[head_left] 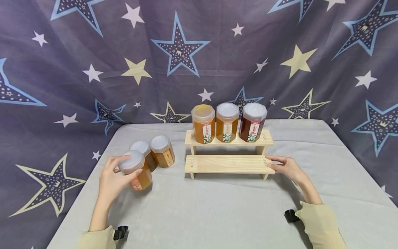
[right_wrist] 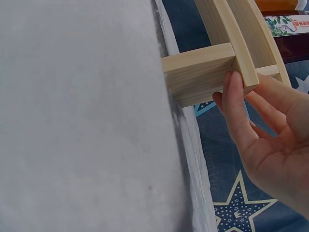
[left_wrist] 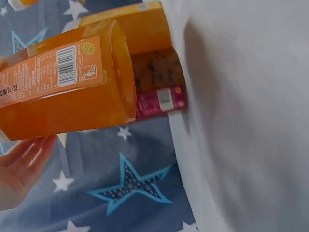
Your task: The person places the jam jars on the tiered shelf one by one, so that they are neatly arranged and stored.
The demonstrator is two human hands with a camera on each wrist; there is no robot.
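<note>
My left hand [head_left: 112, 180] grips a honey jar [head_left: 142, 177] around its white lid, thumb on the near side. In the left wrist view this amber jar [left_wrist: 67, 92] shows an orange label with a barcode, and its base is off the cloth. Right behind it stand a darker jar [head_left: 151, 162] and an amber jar [head_left: 163, 157], both white-lidded. Over on the right, my right hand [head_left: 290, 169] pinches the right end of the lower board [head_left: 228, 164] of a two-step wooden rack. The right wrist view shows thumb and fingers around the board's end [right_wrist: 244, 63].
On the rack's upper step [head_left: 267, 137] stand an amber jar [head_left: 199, 133], another amber jar [head_left: 224, 129] and a dark red jar [head_left: 246, 128]. A pale cloth [head_left: 211, 214] covers the table. Behind hangs a star-patterned curtain [head_left: 217, 62].
</note>
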